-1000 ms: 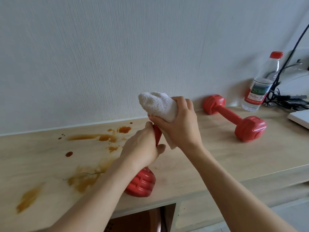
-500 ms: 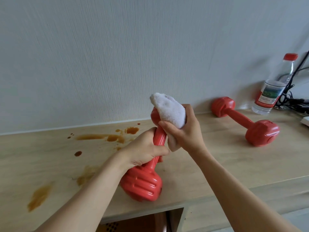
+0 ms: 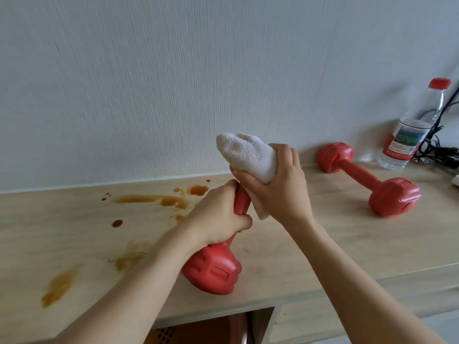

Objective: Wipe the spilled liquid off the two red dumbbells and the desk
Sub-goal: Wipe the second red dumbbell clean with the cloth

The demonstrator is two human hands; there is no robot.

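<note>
Near the centre of the frame, a red dumbbell [image 3: 218, 266] is held tilted, its lower head close to the front edge of the wooden desk [image 3: 347, 244]; whether that head rests on the surface cannot be told. Its handle is clenched by the left hand [image 3: 218, 217], whose fingers are wrapped fully around the shaft. The upper head of this dumbbell is covered by a white towel [image 3: 246, 155], which is gripped from the right by the right hand [image 3: 278, 192]; the thumb and fingers are closed on the cloth, pressing it around the hidden head. A loose corner of the towel hangs below the palm, beside the handle.

Brown spilled liquid [image 3: 171, 199] is seen on the desk in the left half of the frame: a streak and several blots near the wall, a small round drop [image 3: 117, 223] below them, a pale smear just left of the held dumbbell, and a longer streak [image 3: 59, 286] toward the lower left.

The second red dumbbell [image 3: 370, 180] lies flat on the desk at the right, well apart from the hands, angled from the wall toward the front. Just beyond it, at the far right, a clear plastic bottle [image 3: 412, 135] with a red cap is stood upright, with black cables [image 3: 437, 145] beside it.
</note>
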